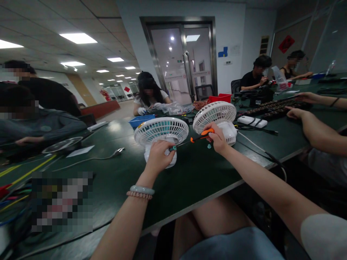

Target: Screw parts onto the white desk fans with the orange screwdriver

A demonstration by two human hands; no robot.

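My right hand (217, 139) is closed round the orange and black handle of a screwdriver (201, 135), whose thin shaft points left. Its tip meets a small teal plastic piece (172, 148) pinched between the thumb and fingers of my left hand (159, 156). Just behind my left hand stands a small white desk fan (162, 126) with teal blades, its base partly hidden by that hand. A second white fan (215, 115) is behind my right hand. On the table between the fans lies a loose small teal piece (209, 146).
The dark green table (189, 187) carries a white plug cord (108, 156), a blue tray (141, 120), a red bin (220, 98) and a white box wrapped in cable (252, 121). Co-workers sit around; another person's hands (298, 110) reach over dark strips at right.
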